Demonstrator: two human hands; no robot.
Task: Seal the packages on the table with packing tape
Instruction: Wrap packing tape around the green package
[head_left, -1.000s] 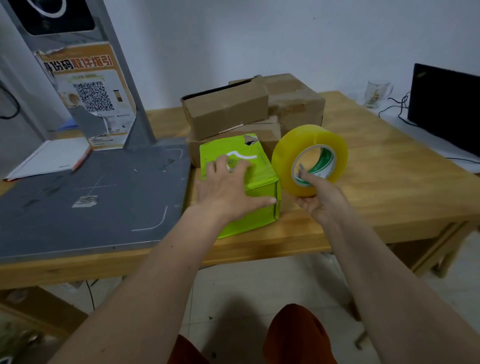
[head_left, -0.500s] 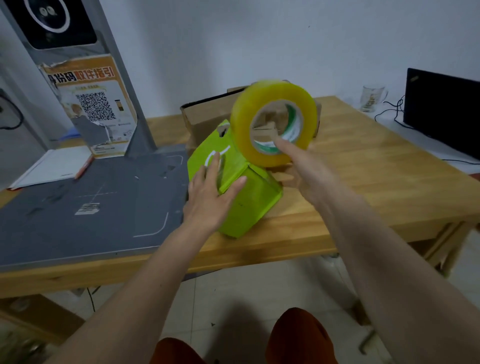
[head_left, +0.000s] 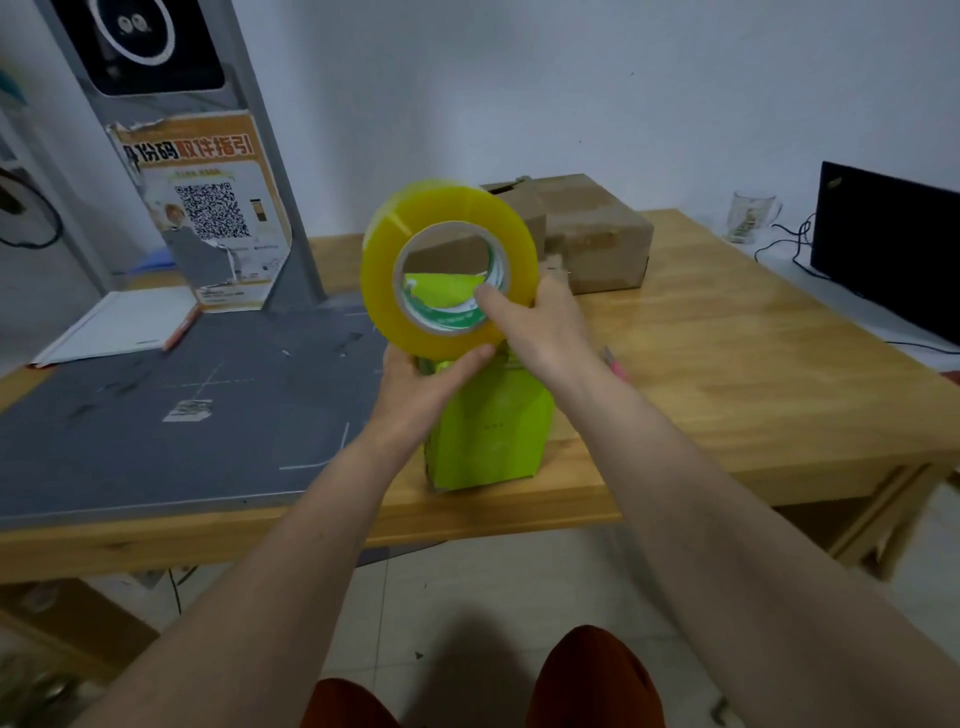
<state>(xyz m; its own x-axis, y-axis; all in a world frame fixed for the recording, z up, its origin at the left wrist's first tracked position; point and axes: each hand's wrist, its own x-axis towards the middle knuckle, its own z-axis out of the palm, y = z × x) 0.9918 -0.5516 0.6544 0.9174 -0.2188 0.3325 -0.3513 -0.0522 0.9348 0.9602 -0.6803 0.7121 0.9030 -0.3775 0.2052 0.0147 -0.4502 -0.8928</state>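
Note:
A big yellow roll of packing tape is held up in front of me, above a bright green box that stands near the front edge of the wooden table. My right hand grips the roll at its right side, with the thumb hooked through the core. My left hand holds the roll's lower edge, thumb laid along the outside. Behind the roll sit brown cardboard boxes. The green box's top is hidden by the roll and my hands.
A grey mat covers the table's left half, with a metal stand and QR-code poster and a white booklet behind it. A glass mug and a black monitor with cables stand at the right.
The roll has come down and toward me. My left hand left the green box and took hold of the roll's lower edge. The green box now stands square to me.

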